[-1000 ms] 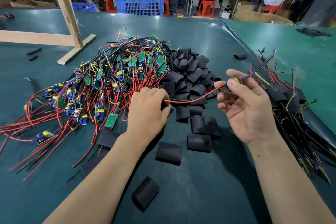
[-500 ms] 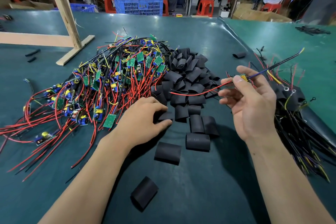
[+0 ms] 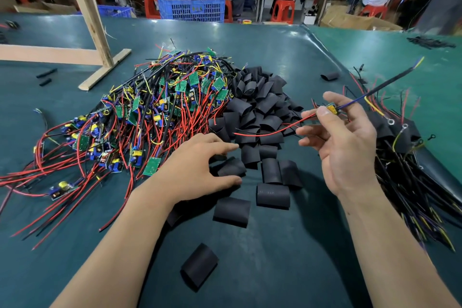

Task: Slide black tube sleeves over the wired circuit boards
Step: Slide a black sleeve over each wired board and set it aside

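Observation:
My right hand (image 3: 345, 147) is raised palm-up and pinches a small wired circuit board (image 3: 332, 109) between thumb and forefinger; its red wire trails left and its dark wire sticks up to the right. My left hand (image 3: 197, 170) lies low on the mat at the near edge of the heap of black tube sleeves (image 3: 260, 107), thumb and fingers closing round one black sleeve (image 3: 231, 167). A big tangle of unsleeved boards with red wires (image 3: 150, 117) lies to the left.
Loose black sleeves (image 3: 231, 211) lie on the green mat (image 3: 262, 270) near me. A bundle of sleeved boards (image 3: 405, 157) lies at the right. A wooden stand (image 3: 100, 57) rises at the back left. Blue crates (image 3: 191, 5) and seated people are beyond the table.
My left hand has slid down and right from the wire pile onto a loose sleeve. My right hand has lifted the board slightly up and to the right.

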Demonstrator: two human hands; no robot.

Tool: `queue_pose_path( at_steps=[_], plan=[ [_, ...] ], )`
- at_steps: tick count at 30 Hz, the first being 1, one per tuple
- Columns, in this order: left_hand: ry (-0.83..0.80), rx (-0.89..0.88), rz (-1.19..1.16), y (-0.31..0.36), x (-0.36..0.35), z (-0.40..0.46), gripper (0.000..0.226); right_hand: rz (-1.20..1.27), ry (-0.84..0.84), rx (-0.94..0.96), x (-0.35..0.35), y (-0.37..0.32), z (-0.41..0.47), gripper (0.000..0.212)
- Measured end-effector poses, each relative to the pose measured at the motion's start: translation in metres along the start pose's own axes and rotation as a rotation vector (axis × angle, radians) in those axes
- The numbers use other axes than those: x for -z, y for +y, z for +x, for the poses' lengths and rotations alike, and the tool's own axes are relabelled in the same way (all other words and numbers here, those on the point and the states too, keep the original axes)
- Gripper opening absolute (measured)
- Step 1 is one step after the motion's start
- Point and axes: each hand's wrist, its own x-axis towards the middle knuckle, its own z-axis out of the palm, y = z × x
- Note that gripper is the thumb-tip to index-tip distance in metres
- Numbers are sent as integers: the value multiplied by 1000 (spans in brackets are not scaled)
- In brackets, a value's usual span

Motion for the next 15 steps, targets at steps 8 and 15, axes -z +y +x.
queue_pose_path(
  at_steps=[8, 15],
  plan=[
    [48, -5, -60, 5, 0, 3, 30, -1, -1, 12, 0, 3, 1, 21],
    [366, -64, -461, 9, 10, 1, 33, 78, 36, 32, 2, 0, 4, 18]
  ],
)
